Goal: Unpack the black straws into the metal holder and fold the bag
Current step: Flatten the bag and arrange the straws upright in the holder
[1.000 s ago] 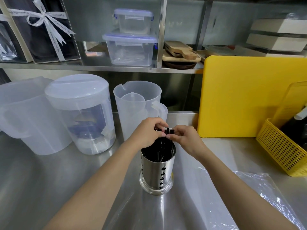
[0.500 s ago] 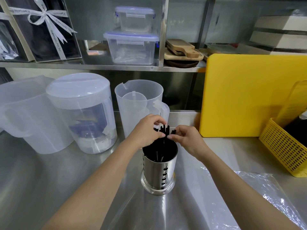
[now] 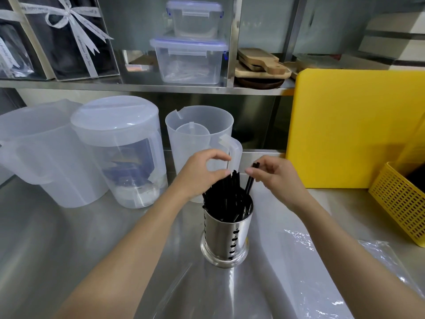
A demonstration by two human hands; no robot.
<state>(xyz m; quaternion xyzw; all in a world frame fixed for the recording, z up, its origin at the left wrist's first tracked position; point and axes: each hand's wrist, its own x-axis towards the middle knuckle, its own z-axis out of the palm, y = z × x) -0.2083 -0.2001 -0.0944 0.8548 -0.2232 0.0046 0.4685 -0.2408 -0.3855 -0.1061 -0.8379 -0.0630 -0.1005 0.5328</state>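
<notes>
Straws (image 3: 227, 199) stand in the holder (image 3: 226, 240) at frame centre; left hand (image 3: 197, 176) loosely curled, right hand (image 3: 273, 178) pinching one straw; folding the bag (image 3: 322, 272) likely follows

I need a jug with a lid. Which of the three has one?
The middle jug; a white lid covers it, the other two stand open.

Nothing can be read for certain. The white ribbon (image 3: 76, 24), tied in a bow round the dark gift box (image 3: 69, 40) on the shelf up and left of both hands, carries small printed script along its tails, but the letters are too small and blurred to make out. A second ribbon strip (image 3: 7, 54) at the far left edge bears similar cursive print, equally unreadable.
</notes>
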